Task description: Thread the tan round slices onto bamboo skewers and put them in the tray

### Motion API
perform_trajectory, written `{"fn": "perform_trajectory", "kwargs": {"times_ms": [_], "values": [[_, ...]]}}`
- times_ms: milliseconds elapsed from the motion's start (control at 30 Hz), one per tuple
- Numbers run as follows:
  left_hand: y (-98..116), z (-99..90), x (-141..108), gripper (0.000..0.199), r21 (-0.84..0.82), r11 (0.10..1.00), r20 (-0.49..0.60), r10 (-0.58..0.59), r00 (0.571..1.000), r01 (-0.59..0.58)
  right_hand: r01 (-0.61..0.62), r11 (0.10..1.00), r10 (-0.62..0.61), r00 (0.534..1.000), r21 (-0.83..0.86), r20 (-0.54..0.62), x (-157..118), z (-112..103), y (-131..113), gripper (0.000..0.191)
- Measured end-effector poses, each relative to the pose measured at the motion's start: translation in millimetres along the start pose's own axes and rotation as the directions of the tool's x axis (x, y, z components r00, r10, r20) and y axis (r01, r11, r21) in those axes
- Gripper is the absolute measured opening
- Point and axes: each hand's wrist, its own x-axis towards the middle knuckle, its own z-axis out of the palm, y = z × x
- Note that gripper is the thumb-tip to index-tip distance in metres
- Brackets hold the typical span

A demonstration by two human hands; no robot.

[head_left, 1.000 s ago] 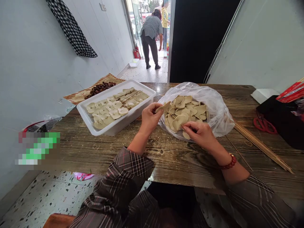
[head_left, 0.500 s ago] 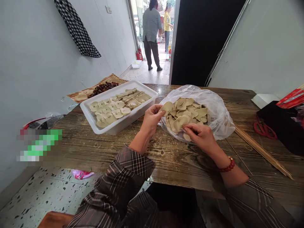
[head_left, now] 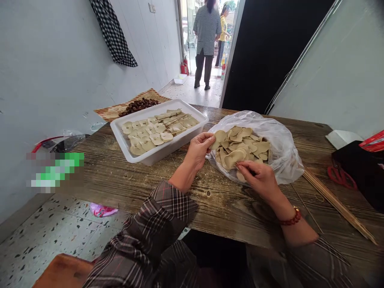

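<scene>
Between thumb and fingers, my left hand [head_left: 199, 151] pinches a flat, round, beige slice [head_left: 220, 138] at the left edge of a clear plastic bag [head_left: 285, 150]. A heap of similar slices [head_left: 249, 142] lies in the open bag. My right hand [head_left: 259, 176] is closed at the front of the heap, its fingertips on what looks like the end of a thin stick [head_left: 238, 163] beside a curved slice. A white tray [head_left: 159, 154] to the left holds rows of slices threaded on thin sticks.
Dark red-brown pieces [head_left: 139, 106] lie on patterned paper behind the tray. Thin wooden sticks [head_left: 340, 204], red scissors [head_left: 342, 178] and a black container [head_left: 360, 172] are at the right. A person [head_left: 207, 40] stands in the doorway, another person [head_left: 222, 36] beyond.
The view has shifted, so the table and tray appear further right. Both hands keep nearly the same places at the bag. The person in the doorway has changed stance.
</scene>
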Motion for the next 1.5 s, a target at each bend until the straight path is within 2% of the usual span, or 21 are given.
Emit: {"fn": "perform_trajectory", "kwargs": {"times_ms": [333, 800, 1133, 1300, 1500], "values": [[-3.4, 2.3, -1.2, 0.032, -0.028, 0.999, 0.016, -0.016, 1.0, 0.017, 0.0, 1.0, 0.001, 0.999, 0.022, -0.044, -0.2, 5.6, 2.2, 0.017], [-1.0, 3.3, -3.1, 0.029, 0.086, 0.995, 0.059, 0.038, 0.998, -0.043, -0.033, 0.999, 0.034, 0.999, 0.018, -0.02, 2.2, 3.6, -0.2, 0.019], [-2.3, -0.2, 0.5, 0.017, 0.277, 0.937, 0.119, 0.189, 0.975, -0.215, 0.011, 1.0, -0.011, 1.0, -0.016, 0.012, 1.0, -0.2, 3.2, 0.02], [-6.5, -2.0, 2.9, 0.011, 0.379, 0.876, 0.161, 0.256, 0.953, -0.299, -0.032, 0.999, 0.031, 0.999, 0.015, 0.028, 3.6, 0.2, 0.2, 0.021], [-7.3, -0.3, 0.9, 0.014, 0.349, 0.894, 0.207, 0.218, 0.954, -0.281, -0.136, 0.985, 0.132, 0.99, 0.103, 0.043, 4.6, 3.2, -0.3, 0.025]]}}
